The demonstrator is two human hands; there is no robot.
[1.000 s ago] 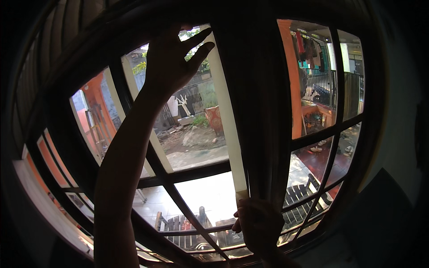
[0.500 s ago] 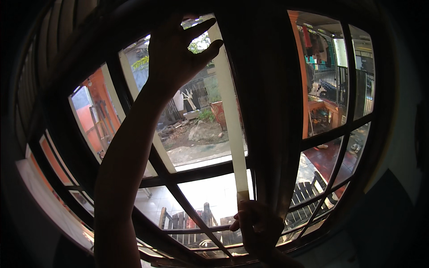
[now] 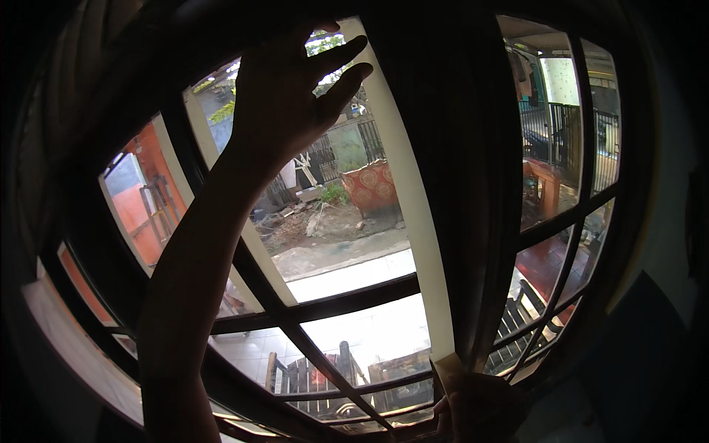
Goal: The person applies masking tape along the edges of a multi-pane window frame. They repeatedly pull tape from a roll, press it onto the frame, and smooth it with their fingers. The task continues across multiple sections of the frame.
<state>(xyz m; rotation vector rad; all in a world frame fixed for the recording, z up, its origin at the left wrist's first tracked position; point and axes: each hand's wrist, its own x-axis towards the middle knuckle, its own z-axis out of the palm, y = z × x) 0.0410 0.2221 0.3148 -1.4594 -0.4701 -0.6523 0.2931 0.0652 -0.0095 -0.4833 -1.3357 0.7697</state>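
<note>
The pale strip (image 3: 418, 214) runs down the right edge of the middle pane, from the upper centre of the frame to the lower right of centre; its tan lower end is folded out, and the right hand (image 3: 484, 406) looks clamped on it, though shadow hides most of the fingers; the left hand (image 3: 284, 96), upper left of centre, has its fingers apart, two tips over the strip's top, and whether they press it I cannot tell; as for progress, the strip seems in line along most of its length, with the gripped lower end the part left unsettled; another pale band (image 3: 270, 269) already lines that pane's left edge; the surface is glass in a dark window frame (image 3: 413, 88), backlit in a dim room; beyond, white tiles (image 3: 354, 325) and a slatted bench (image 3: 306, 373) show at lower centre, a red patterned object (image 3: 369, 188) at centre.
</note>
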